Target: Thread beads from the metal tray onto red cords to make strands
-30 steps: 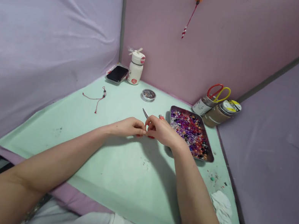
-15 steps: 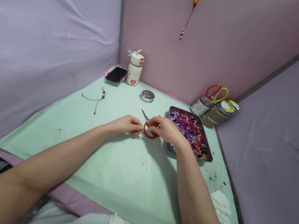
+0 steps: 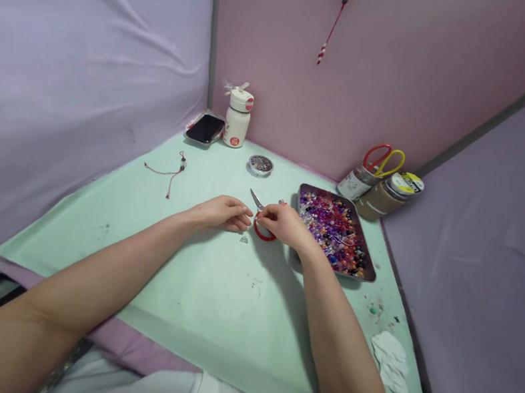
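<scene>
Near the middle of the pale green table (image 3: 204,295), my left hand (image 3: 224,212) has its fingers somewhat apart, with nothing visible in them. My right hand (image 3: 283,222) is closed in a pinch just above red-handled scissors (image 3: 263,233); whatever its fingertips hold is too small to make out. The scissors lie with their blades toward the back left, partly hidden by that hand. A small silver charm (image 3: 244,239) rests on the table just below my left fingertips. Right of my right hand sits a metal tray (image 3: 370,270) full of red, purple and clear beads.
Behind the hands stand a round tin (image 3: 260,166), a white bottle (image 3: 236,125) and a phone (image 3: 206,129). A corded bracelet (image 3: 181,167) lies left. Cans (image 3: 356,181) with scissors and a lidded jar (image 3: 382,201) are back right. A white cloth (image 3: 390,361) lies right.
My left fingers have spread apart. My right hand has shifted slightly left over the scissors. The silver charm now shows more clearly below my left hand.
</scene>
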Action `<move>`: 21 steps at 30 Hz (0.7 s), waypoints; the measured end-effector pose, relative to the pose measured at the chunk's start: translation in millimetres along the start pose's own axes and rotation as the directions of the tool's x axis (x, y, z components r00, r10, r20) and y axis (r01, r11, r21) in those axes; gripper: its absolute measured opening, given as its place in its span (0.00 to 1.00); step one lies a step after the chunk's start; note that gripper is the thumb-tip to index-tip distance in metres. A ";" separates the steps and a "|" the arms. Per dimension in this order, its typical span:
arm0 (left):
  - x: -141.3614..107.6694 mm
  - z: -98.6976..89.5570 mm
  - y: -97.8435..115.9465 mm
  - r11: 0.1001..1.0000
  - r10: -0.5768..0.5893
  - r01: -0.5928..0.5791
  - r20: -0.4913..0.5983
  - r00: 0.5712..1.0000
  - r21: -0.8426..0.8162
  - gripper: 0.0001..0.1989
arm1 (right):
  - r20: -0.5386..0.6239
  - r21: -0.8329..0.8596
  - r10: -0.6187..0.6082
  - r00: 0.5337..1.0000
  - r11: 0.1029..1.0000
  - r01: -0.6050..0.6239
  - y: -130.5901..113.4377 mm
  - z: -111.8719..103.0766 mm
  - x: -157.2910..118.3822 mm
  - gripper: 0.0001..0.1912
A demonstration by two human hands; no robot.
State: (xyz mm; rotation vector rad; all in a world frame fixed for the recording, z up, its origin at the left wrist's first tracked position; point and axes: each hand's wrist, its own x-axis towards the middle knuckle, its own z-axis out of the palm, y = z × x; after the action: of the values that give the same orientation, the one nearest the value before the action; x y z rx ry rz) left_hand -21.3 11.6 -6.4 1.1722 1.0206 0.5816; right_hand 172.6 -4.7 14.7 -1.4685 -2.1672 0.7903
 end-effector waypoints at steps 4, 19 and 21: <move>-0.5 -4.2 2.2 0.993 0.099 -0.096 -0.036 0.994 0.074 0.11 | -0.006 0.075 0.046 0.999 0.996 -0.046 2.5 1.1 2.1 0.07; -7.1 3.2 8.2 0.937 0.205 -0.163 -0.109 0.973 0.308 0.10 | 0.000 0.116 0.061 0.998 0.991 -0.061 3.7 -1.3 2.4 0.08; -5.8 2.4 8.1 0.944 0.208 -0.162 -0.137 0.968 0.288 0.10 | -0.020 0.085 0.055 0.998 0.995 -0.053 4.0 -3.6 1.9 0.08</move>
State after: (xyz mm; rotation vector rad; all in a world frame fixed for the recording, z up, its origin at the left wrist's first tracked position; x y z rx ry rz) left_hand -20.9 8.3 3.3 1.4968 1.1675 0.7115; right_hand 176.9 -1.0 14.9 -1.4920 -2.0598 0.8694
